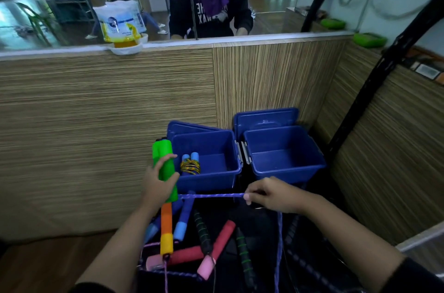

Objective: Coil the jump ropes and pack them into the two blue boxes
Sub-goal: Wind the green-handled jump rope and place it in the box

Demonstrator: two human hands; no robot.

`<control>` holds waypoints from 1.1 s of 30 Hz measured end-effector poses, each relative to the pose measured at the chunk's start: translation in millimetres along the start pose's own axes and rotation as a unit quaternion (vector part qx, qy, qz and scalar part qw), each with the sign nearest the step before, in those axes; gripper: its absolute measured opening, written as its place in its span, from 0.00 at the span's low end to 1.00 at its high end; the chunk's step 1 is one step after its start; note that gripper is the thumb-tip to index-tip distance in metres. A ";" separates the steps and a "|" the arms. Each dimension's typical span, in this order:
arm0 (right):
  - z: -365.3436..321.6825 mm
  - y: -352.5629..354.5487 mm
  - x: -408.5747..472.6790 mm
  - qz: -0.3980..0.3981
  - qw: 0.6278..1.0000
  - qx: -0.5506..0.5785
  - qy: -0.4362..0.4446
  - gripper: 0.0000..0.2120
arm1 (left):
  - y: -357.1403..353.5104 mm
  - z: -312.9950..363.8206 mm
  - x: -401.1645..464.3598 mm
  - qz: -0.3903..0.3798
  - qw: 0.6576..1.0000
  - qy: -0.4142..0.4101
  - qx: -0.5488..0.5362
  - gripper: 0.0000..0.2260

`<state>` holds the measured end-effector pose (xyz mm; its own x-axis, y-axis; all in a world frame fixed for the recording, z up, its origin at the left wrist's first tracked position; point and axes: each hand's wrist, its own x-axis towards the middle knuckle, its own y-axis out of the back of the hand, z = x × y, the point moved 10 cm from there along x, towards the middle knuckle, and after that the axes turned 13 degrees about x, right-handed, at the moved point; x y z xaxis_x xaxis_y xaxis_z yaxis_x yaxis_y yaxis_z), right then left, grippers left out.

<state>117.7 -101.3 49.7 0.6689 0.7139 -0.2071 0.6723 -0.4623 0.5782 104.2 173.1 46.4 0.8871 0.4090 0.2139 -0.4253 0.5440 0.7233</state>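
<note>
Gripping the green upper part of a long foam jump-rope handle [165,187] banded green, orange and yellow, the left hand [157,182] holds it nearly upright, its long axis tipped slightly, green end pointing up and away toward the wood-grain wall, yellow end down toward the person. From about the handle's middle a purple braided rope [211,195] runs taut and level to the right hand [271,194], whose fingers [248,197] are closed in a pinch on it; past that hand the rope seems to drop straight down, though the dark clutter blurs it. Behind stand two open blue plastic boxes side by side: the left blue box [206,160] holds a coiled multicoloured rope with light-blue handles [190,164], the right blue box [283,153] shows only its floor. Loose red, blue and black handles [204,240] lie piled below the hands
</note>
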 end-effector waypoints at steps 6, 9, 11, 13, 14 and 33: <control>-50.2 18.4 7.3 0.028 0.995 -0.054 0.073 0.08 | -45.4 47.7 -38.9 -0.206 0.912 -0.242 0.259 0.17; -60.9 33.8 15.2 0.052 0.993 -0.063 0.089 0.08 | -69.0 64.6 -70.3 -0.271 0.872 -0.310 0.266 0.20; -60.4 38.0 19.2 0.047 0.994 -0.048 0.088 0.08 | -74.6 79.0 -86.6 -0.277 0.871 -0.326 0.243 0.22; -60.4 40.6 22.8 0.048 0.994 -0.035 0.088 0.07 | -72.7 89.7 -98.4 -0.272 0.882 -0.324 0.206 0.25; -59.5 40.6 24.3 0.047 0.995 -0.029 0.084 0.07 | -70.8 92.0 -101.5 -0.269 0.890 -0.317 0.187 0.26; -3.9 9.1 28.1 0.153 0.954 0.255 -0.028 0.17 | -68.6 77.5 -99.9 -0.269 0.912 -0.263 0.163 0.26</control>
<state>141.4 -83.4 52.2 0.8647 0.4823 -0.1407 0.5006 -0.8504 0.1619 58.6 38.2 26.2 0.9512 -0.3086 -0.0064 0.0973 0.2799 0.9551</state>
